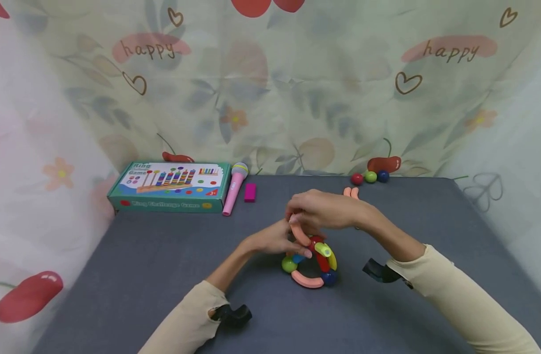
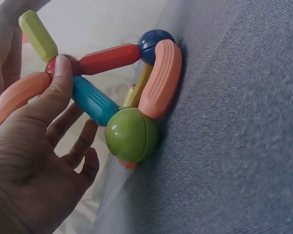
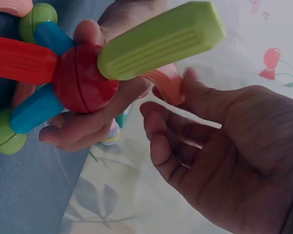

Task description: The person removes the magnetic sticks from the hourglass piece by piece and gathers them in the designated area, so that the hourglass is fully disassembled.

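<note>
A frame of magnetic rods and balls stands on the grey table, with a red ball [image 3: 85, 78] at its top. My left hand [image 1: 274, 238] holds this ball, its thumb on the near side and fingers behind. Between thumb and fingertips, my right hand [image 1: 319, 209] pinches a curved salmon rod [image 3: 168, 85] whose other end meets the red ball. A yellow-green rod [image 3: 161, 41] sticks out from that ball. Red [image 2: 110, 58] and blue rods [image 2: 95, 101] slope down to a dark blue ball [image 2: 147, 47] and a green ball [image 2: 132, 135], joined by another curved salmon rod [image 2: 161, 80].
At the back left lie a game box [image 1: 168, 187], a pink toy microphone [image 1: 235, 189] and a magenta block [image 1: 250, 192]. Red [image 1: 356, 179], green [image 1: 370, 177] and blue balls [image 1: 383, 176] sit at the back right. Salmon rods [image 1: 351, 192] lie partly hidden behind the right forearm.
</note>
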Tool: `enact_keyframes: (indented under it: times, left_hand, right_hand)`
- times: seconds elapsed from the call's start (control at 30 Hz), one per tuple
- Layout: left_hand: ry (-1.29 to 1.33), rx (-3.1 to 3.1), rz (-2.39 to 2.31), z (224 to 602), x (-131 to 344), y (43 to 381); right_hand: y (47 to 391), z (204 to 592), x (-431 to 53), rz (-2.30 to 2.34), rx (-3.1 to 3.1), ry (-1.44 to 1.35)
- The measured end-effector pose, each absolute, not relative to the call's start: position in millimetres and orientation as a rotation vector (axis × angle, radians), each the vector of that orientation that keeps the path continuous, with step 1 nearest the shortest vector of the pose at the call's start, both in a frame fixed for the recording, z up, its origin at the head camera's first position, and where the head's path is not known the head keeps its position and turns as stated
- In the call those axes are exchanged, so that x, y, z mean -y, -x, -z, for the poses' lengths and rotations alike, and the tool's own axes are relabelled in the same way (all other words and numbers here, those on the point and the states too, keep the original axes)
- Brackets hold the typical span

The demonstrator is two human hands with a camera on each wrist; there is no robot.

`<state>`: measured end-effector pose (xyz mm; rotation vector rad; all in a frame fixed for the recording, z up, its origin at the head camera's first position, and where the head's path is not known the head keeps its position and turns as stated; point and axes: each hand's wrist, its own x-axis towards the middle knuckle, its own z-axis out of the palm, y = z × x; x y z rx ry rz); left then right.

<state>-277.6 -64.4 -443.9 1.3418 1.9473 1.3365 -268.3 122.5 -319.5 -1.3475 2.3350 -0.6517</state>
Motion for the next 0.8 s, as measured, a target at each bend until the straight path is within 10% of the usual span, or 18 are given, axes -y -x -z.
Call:
enact_keyframes:
  times: [0.57, 0.8]
  left_hand:
    - [-1.195, -2.031, -1.334, 447, 62, 269]
    - [-1.151, -2.057, -1.352, 446, 64, 266]
  right_hand:
    - [289, 280, -175, 0.962, -2.774, 1.148]
    - [314, 324, -238, 0.711, -3.042, 0.75]
